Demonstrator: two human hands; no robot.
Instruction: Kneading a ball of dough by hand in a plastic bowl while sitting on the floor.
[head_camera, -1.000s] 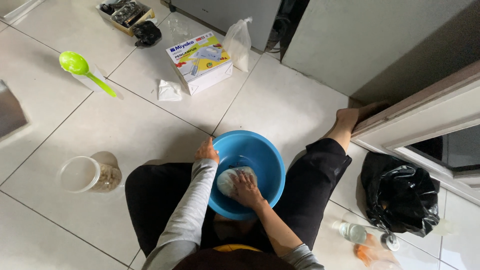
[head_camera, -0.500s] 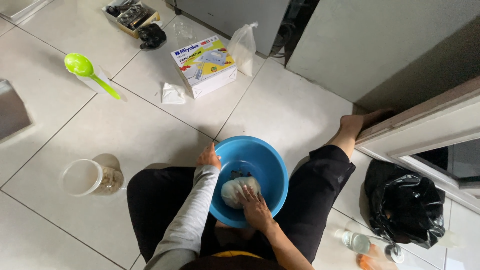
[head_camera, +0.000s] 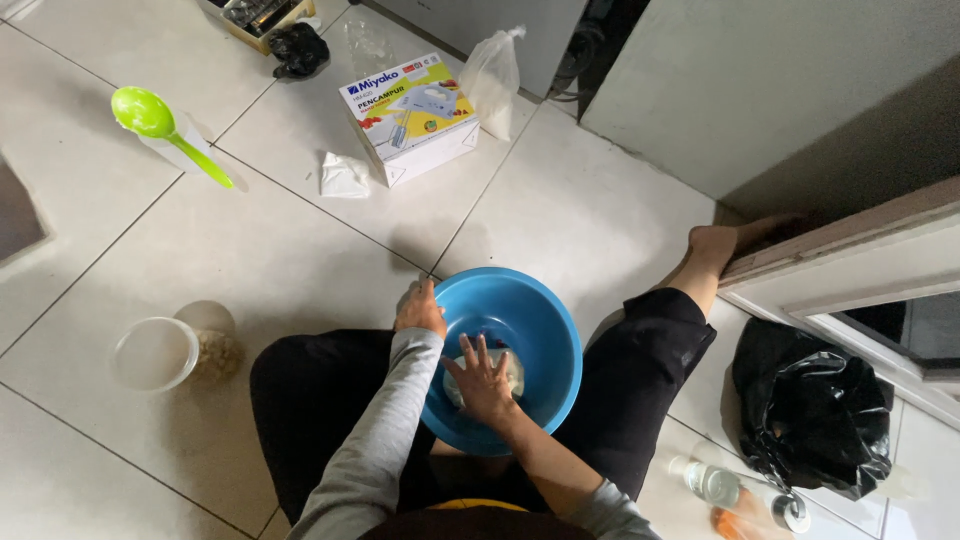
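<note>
My right hand (head_camera: 485, 380) presses flat and open on the pale dough (head_camera: 510, 372), low centre of frame in the blue bowl (head_camera: 540, 320); it looks soft, sticky. My left hand (head_camera: 420, 310) grips the rim.

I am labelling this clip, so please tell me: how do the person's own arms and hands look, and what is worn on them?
Both hands are bare: left hand, right hand. No gloves, rings or watch are visible. The left arm wears a long grey sleeve reaching the wrist. The right grey sleeve is pushed up, forearm uncovered.
</note>
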